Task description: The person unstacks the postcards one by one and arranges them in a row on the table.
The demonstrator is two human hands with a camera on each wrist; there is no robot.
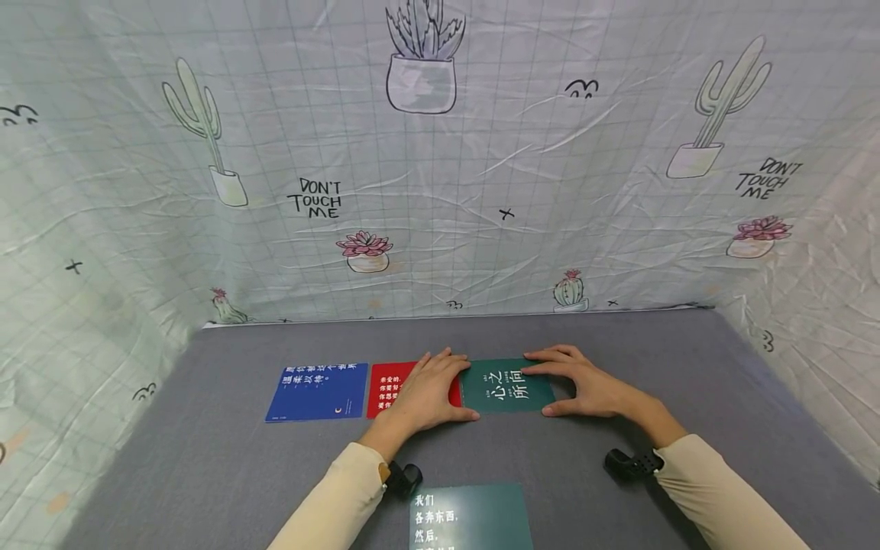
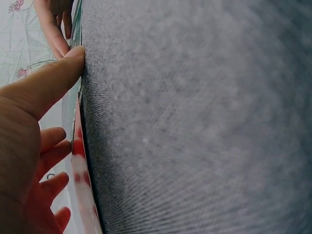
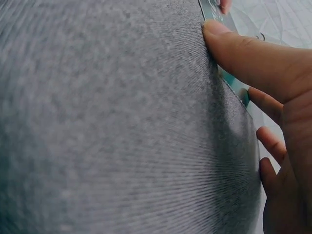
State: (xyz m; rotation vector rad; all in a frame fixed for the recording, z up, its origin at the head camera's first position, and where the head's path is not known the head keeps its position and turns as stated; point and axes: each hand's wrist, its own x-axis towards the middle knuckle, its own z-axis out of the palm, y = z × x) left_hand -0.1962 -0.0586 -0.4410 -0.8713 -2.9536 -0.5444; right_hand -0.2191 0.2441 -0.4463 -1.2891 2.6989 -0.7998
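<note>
In the head view three cards lie in a row: a blue card [image 1: 318, 393] with white writing, a red card [image 1: 382, 388] and a dark green card [image 1: 481, 389]. My left hand [image 1: 428, 391] lies over the red card's right part, its fingertips and thumb reaching the green card's left side. My right hand [image 1: 590, 386] touches the green card's right side, fingers at the far corner and thumb at the near one. In the left wrist view the thumb [image 2: 58, 80] presses at a card edge; the right wrist view shows the right thumb [image 3: 243, 53] doing likewise.
A second green card [image 1: 470, 516] with white writing lies at the near edge, cut off by the frame. Grey cloth [image 1: 206, 473] covers the table. A pale cactus-print curtain [image 1: 440, 168] hangs behind and at both sides. Each wrist wears a black camera [image 1: 404, 480].
</note>
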